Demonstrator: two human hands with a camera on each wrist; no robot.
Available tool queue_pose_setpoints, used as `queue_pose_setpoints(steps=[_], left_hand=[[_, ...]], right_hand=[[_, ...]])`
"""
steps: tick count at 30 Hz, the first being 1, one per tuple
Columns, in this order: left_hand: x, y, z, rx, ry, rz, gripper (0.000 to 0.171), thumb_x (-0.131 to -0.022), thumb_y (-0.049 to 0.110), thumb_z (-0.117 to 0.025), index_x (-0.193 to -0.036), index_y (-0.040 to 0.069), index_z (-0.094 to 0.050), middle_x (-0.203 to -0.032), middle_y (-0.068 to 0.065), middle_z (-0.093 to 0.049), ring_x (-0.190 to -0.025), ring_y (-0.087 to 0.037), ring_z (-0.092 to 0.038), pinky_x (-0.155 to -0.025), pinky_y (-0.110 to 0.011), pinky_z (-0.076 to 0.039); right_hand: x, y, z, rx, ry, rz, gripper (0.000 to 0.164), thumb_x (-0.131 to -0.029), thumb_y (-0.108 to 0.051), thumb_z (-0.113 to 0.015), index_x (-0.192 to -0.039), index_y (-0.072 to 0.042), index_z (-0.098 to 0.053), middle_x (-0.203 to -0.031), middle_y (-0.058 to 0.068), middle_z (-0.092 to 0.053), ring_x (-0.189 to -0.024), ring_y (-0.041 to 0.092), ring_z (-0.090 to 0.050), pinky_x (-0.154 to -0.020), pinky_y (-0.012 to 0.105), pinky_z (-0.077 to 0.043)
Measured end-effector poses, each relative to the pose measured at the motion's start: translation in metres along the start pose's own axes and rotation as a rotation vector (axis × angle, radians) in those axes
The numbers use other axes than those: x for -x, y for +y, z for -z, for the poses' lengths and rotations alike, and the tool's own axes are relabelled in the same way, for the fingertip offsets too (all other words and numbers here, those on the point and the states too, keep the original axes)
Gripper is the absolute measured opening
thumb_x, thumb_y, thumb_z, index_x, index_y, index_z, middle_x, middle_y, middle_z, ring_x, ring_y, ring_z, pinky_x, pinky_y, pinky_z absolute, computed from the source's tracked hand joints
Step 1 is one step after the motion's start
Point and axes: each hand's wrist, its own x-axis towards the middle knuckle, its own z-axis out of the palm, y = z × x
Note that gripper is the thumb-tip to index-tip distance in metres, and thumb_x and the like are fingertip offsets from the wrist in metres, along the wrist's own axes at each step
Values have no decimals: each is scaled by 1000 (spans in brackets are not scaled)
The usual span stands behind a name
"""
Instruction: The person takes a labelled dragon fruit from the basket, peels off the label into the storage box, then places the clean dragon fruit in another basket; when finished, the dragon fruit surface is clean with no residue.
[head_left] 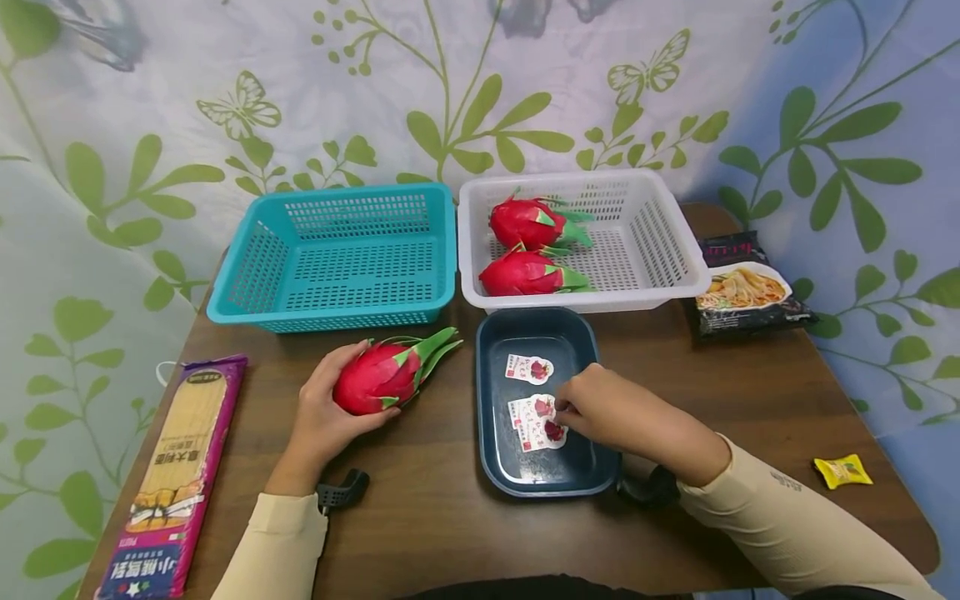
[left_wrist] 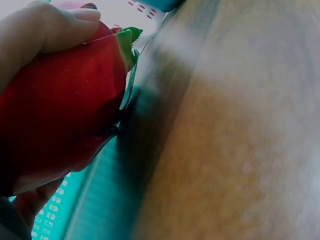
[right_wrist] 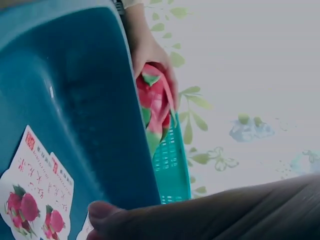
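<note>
A red dragon fruit (head_left: 378, 379) with green leafy tips is gripped from its left side by my left hand (head_left: 326, 408), just in front of the teal basket. In the left wrist view the thumb lies over the fruit (left_wrist: 65, 100). My right hand (head_left: 611, 412) reaches into a dark blue tray (head_left: 540, 325), fingers bent down at overlapping dragon fruit stickers (head_left: 536, 423). Another sticker (head_left: 528, 368) lies farther back. In the right wrist view the thumb shows beside the stickers (right_wrist: 35, 195); whether it pinches one is hidden.
A teal basket (head_left: 330, 321) stands at the back left, with a white basket (head_left: 585, 300) holding two dragon fruits (head_left: 525, 273) beside it. A pasta pack (head_left: 176, 467) lies left, a black noodle packet (head_left: 750, 296) back right, a small yellow packet (head_left: 842, 471) at right.
</note>
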Motion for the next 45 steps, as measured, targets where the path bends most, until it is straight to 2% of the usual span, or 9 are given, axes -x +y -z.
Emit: queue_pose_setpoints(steps=[3, 6, 12, 17, 20, 26, 31, 39, 45], left_hand=[[1, -4, 1, 0, -5, 5, 102, -60, 8, -105, -149, 14, -57, -147, -2, -57, -131, -25, -53, -97, -21, -50], [2, -5, 1, 9, -5, 3, 102, -60, 9, -105, -150, 15, -57, -146, -2, -57, -131, -25, -53, -98, -21, -50], [-1, 5, 0, 10, 7, -3, 101, -56, -1, -105, -145, 4, -59, -144, -12, -58, -129, -31, -54, -98, -18, -47], [-3, 17, 1, 26, 7, -6, 98, -55, -5, -103, -142, -3, -59, -142, -19, -58, -127, -37, -54, -98, -17, -46], [-1, 10, 1, 24, 6, 1, 100, -55, -1, -105, -145, 2, -59, -144, -13, -58, -128, -33, -54, -98, -17, -47], [1, -5, 2, 17, 1, -4, 103, -58, 8, -106, -149, 14, -59, -147, -3, -57, -131, -26, -53, -99, -21, -49], [2, -6, 1, 38, -15, -3, 102, -60, 8, -105, -150, 15, -58, -148, -3, -56, -133, -27, -52, -99, -24, -50], [0, 4, 0, 32, 0, 6, 100, -57, 1, -105, -146, 5, -58, -146, -10, -57, -130, -30, -53, -97, -19, -48], [1, -5, -1, 29, -10, 8, 100, -61, 10, -105, -149, 16, -58, -148, 0, -56, -132, -24, -52, -97, -23, -50]], right_hand=[[4, 7, 4, -90, 76, 18, 15, -93, -14, -83, -105, -5, -81, -85, -3, -74, -67, 5, -67, -62, 24, -59], [8, 19, 7, -269, 231, 5, 17, -95, -16, -82, -109, -6, -78, -89, -1, -74, -69, 11, -69, -65, 29, -61], [5, 47, 1, -857, 593, -106, 30, -104, -22, -72, -115, 6, -68, -91, 14, -68, -74, 23, -69, -68, 35, -63], [-5, 66, -9, -1357, 849, -150, 26, -104, -21, -70, -105, 4, -63, -85, 9, -59, -70, 19, -57, -62, 27, -58], [-11, 76, -10, -1618, 898, -149, 20, -105, -23, -69, -102, -5, -61, -87, 6, -57, -74, 18, -56, -66, 28, -56], [-23, 96, -5, -2106, 868, -96, 24, -106, -25, -68, -113, -8, -52, -103, 6, -54, -94, 20, -53, -85, 31, -50], [-29, 104, -7, -2238, 884, -1, 25, -107, -19, -64, -126, -10, -49, -108, 8, -53, -98, 20, -54, -90, 32, -50], [-31, 103, -10, -2260, 932, 174, 22, -109, -6, -57, -131, -6, -53, -113, 14, -63, -95, 23, -59, -88, 33, -53], [-31, 105, -11, -2255, 931, 212, 22, -109, -1, -52, -131, -4, -53, -115, 15, -64, -96, 24, -61, -90, 34, -55]])
